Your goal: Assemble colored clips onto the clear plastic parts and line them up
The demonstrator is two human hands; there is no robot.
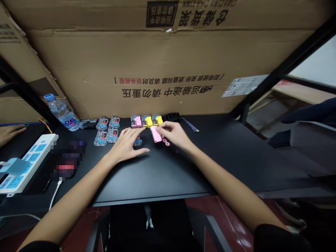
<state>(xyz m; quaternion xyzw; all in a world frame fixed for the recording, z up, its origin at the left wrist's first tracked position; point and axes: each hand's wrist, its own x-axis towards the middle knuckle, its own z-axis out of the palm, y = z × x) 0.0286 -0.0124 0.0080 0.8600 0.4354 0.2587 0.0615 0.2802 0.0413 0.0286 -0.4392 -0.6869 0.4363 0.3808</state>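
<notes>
My right hand (pixel 174 134) pinches a small pink plastic piece (pixel 155 134) just above the black table (pixel 162 175). Two tiny pink rings (pixel 166 141) lie right beside that hand. My left hand (pixel 127 144) rests flat on the table with fingers spread, partly covering a clear packet (pixel 138 141). Behind the hands stands a row of small packaged items, one pink (pixel 136 121) and two yellow (pixel 148 121) (pixel 158 120). More clear packets (pixel 106 131) lie to the left of my left hand.
A big cardboard box wall (pixel 168 70) closes the back. A water bottle (pixel 62 112), a white power strip (pixel 25 162) and a blurred dark object (pixel 67 161) lie left. A screwdriver (pixel 190 124) and black parts (pixel 172 116) lie behind. Another person's hand (pixel 9 133) is far left.
</notes>
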